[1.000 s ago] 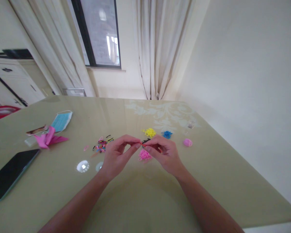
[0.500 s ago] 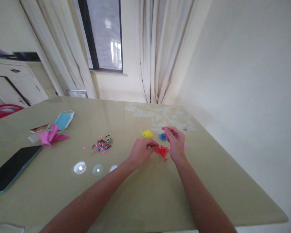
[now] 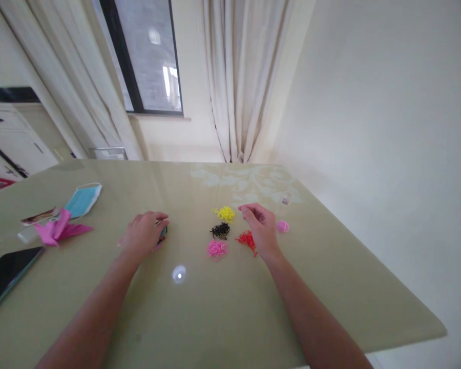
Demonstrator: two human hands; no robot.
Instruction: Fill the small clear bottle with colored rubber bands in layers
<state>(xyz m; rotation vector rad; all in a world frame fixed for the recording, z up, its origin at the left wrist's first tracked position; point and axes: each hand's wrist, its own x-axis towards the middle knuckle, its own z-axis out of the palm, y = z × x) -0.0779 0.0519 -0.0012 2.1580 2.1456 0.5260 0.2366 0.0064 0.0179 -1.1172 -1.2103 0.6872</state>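
Note:
My left hand [image 3: 144, 233] is over the mixed-colour pile of small rubber bands [image 3: 160, 240], covering most of it. Its fingers curl down with the tips close together; whatever they pinch is too small to make out. My right hand [image 3: 260, 228] hovers beside the red rubber bands [image 3: 246, 240], thumb and forefinger pressed together on something too small to name. Between the hands lie sorted heaps: yellow rubber bands [image 3: 226, 213], black rubber bands [image 3: 220, 231] and pink rubber bands [image 3: 217, 249]. The blue heap is hidden behind my right hand.
A pink ring-like item [image 3: 283, 226] and a small clear piece [image 3: 286, 199] lie to the right. On the left are a folded pink paper shape [image 3: 59, 229], a blue face mask [image 3: 83, 201] and a dark tablet-like device [image 3: 11, 274]. A wall borders the table's right side.
My left hand has moved left from the red heap to the mixed pile, uncovering the black and pink heaps. My right hand stays pinched near the red and blue heaps. The view has shifted right.

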